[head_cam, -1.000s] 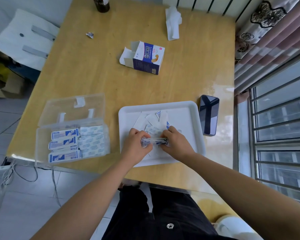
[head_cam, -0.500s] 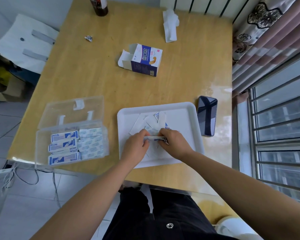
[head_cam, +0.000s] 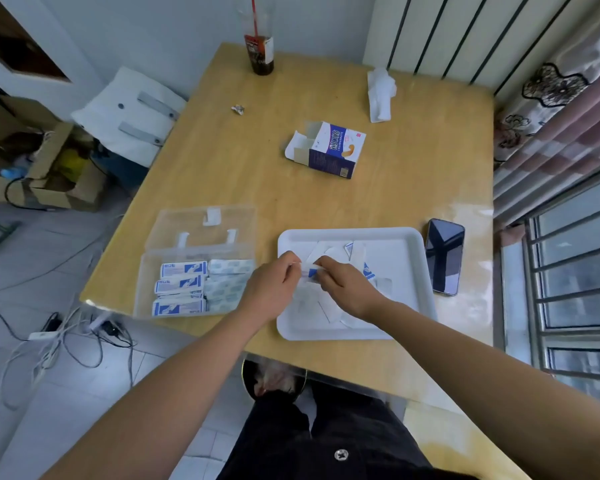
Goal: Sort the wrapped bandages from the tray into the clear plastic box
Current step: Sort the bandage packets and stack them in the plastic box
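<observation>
- Wooden counter (head_cam: 222,168) carried a white tray (head_cam: 407,242) near its front edge — a clear plastic box (head_cam: 142,282) stood just left of it, lid open, packed bandages (head_cam: 184,285) in rows inside.
- Left hand (head_cam: 271,289) and right hand (head_cam: 343,285) met over the tray, each pinching one end of a small bandage stack (head_cam: 309,273).
- Loose wrappers (head_cam: 357,252) lay on the tray beneath.

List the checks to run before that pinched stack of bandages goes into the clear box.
1. Grip: the left hand and right hand both pinch the bandage stack: ok.
2. The lid of the clear box is open: ok.
3. Room in the box for the stack: cannot tell; packets fill much of it.
4. Stack edges squared: cannot tell; fingers hide them.
5. The tray is emptied: not ok; loose bandages lie in it.
</observation>
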